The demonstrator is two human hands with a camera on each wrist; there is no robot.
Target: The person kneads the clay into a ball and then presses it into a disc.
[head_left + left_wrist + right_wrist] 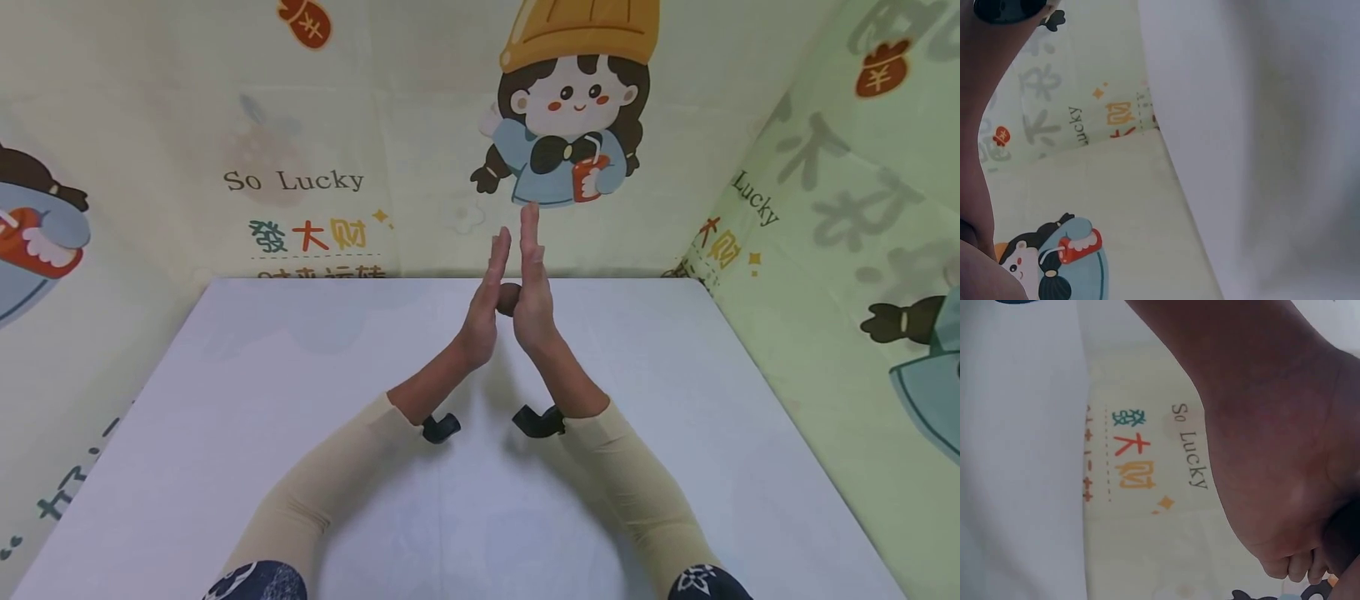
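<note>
I'm seeing soft light falling from above onto the white table [300, 358], with faint, blurry-edged shadows lying across it beneath the sleeves [322, 475]. Both wrist views are coming out dimmer, the table looking greyish, hazy.

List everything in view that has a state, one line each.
Left hand: fingers straight, palm facing inward
Right hand: fingers straight, palm facing inward
Ball: held between both palms
Sleeves: pulled down the forearms, hands bare
Table: flat
Patterned cloth: hanging behind the table
</note>
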